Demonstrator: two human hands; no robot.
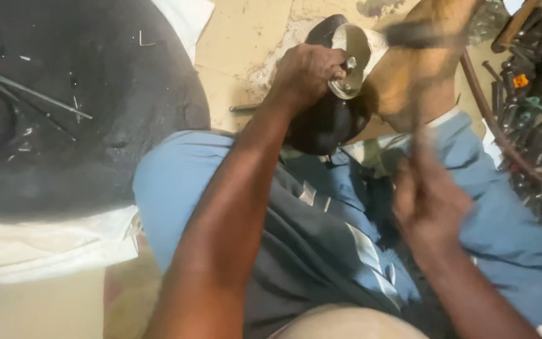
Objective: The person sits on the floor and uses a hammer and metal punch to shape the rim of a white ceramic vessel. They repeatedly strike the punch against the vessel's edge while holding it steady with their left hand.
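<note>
My left hand (308, 72) is clamped on a dark shoe-like object (324, 122) that rests against my bare lower leg (409, 81). Its pale underside (362, 41) faces up, and a small shiny metal piece (346, 85) shows just under my fingers. My right hand (428, 204) is lower right, blurred by motion, closed around a thin handle. The handle runs up to a dark blurred hammer head (418, 34) just right of the pale underside. Blue trousers (170, 182) cover my thighs below both hands.
A large black rounded surface (64, 107) with thin metal rods (32, 94) fills the left, edged by white cloth (45, 245). A heap of dark metal tools (534, 94) and a brown curved hose (490, 119) crowd the right. A small metal pin (246, 108) lies on the tan floor.
</note>
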